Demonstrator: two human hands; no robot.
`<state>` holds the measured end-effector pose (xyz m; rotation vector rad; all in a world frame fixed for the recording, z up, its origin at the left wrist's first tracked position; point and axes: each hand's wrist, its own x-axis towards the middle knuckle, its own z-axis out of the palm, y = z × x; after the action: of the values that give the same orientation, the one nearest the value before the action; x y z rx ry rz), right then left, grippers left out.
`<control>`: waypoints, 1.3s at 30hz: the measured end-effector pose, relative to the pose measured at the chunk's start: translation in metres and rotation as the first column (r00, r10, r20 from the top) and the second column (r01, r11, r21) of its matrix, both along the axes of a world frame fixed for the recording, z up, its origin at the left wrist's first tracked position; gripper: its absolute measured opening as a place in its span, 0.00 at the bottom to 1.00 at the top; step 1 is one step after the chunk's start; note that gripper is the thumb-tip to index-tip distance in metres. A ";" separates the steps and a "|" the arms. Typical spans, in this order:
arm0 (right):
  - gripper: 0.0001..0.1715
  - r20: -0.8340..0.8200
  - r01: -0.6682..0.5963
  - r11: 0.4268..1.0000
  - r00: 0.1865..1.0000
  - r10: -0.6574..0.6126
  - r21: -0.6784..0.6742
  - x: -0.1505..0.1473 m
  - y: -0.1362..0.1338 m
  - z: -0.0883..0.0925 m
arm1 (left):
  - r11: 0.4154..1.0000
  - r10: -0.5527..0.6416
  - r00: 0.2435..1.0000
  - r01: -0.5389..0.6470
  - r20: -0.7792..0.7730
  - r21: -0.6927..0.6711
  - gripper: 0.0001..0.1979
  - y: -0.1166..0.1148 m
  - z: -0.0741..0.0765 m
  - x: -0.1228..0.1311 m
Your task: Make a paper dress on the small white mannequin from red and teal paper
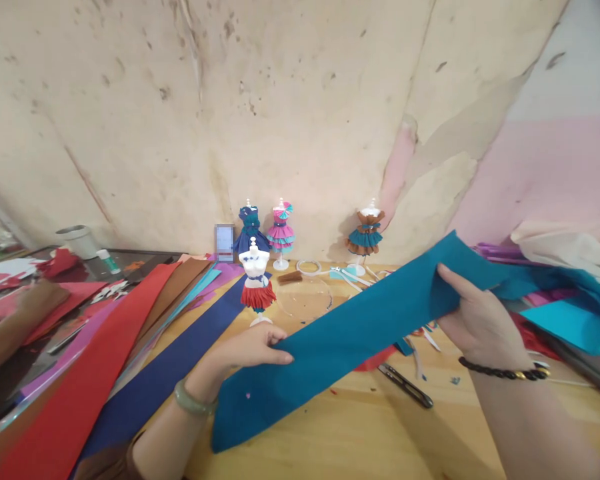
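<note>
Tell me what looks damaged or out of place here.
The wall looks damaged: it is stained and specked, and its pale coat seems missing at a pink patch beside the brown-and-teal dress. Loose scraps also litter the table near the black snips.

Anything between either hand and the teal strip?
Nothing visible. The left hand pinches the teal strip at its upper edge; the right hand holds it farther up, thumb on the near face. The black cutting tool lies on the wooden tabletop, clear of both grips.
</note>
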<state>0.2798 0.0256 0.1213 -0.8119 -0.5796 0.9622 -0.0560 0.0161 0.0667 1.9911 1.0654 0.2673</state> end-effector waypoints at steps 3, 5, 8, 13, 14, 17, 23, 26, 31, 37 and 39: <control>0.20 0.065 0.105 0.994 0.993 -0.103 -0.025 0.003 0.010 -0.013 | 1.000 -0.006 1.000 0.006 -0.026 -0.021 0.24 0.006 -0.009 -0.011; 0.21 0.123 0.140 0.990 0.983 -0.137 -0.020 0.007 0.017 -0.023 | 1.000 0.011 0.999 -0.012 -0.034 -0.015 0.24 0.009 -0.013 -0.016; 0.25 0.175 0.147 0.989 0.975 -0.139 -0.033 0.014 0.025 -0.033 | 0.999 0.013 0.999 -0.015 -0.040 -0.043 0.22 0.013 -0.017 -0.021; 0.29 0.229 0.136 0.988 0.966 -0.116 -0.075 0.020 0.031 -0.041 | 0.998 0.001 0.999 -0.005 -0.054 -0.070 0.20 0.014 -0.021 -0.024; 0.29 0.255 0.125 0.988 0.962 -0.099 -0.088 0.021 0.031 -0.042 | 0.998 0.001 0.998 -0.005 -0.064 -0.067 0.20 0.015 -0.022 -0.025; 0.28 0.332 0.096 0.989 0.942 -0.053 -0.117 0.023 0.033 -0.045 | 0.998 0.003 0.995 -0.009 -0.099 -0.060 0.21 0.017 -0.025 -0.027; 0.25 0.466 0.116 0.984 0.884 -0.040 -0.135 0.030 0.035 -0.050 | 0.998 -0.013 0.989 0.004 -0.145 -0.064 0.21 0.020 -0.028 -0.027; 0.24 0.550 0.162 0.974 0.834 -0.047 -0.162 0.034 0.037 -0.054 | 0.997 -0.019 0.981 0.004 -0.194 -0.077 0.20 0.020 -0.026 -0.028; 0.19 0.718 0.188 0.956 0.695 0.031 -0.223 0.037 0.041 -0.062 | 0.998 -0.006 0.967 -0.010 -0.255 -0.061 0.18 0.020 -0.019 -0.037; 0.04 0.877 0.268 0.921 0.461 0.134 -0.282 0.050 0.046 -0.071 | 0.997 0.067 0.948 -0.077 -0.312 -0.019 0.14 0.016 -0.019 -0.048; 0.03 0.912 0.324 0.901 0.380 0.154 -0.288 0.058 0.048 -0.073 | 0.995 0.087 0.945 -0.100 -0.316 -0.024 0.13 0.012 -0.022 -0.052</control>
<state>0.3377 0.0735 0.0486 -1.8267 -1.3213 0.4165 -0.1079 0.0280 0.0451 1.9922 1.3575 -0.0258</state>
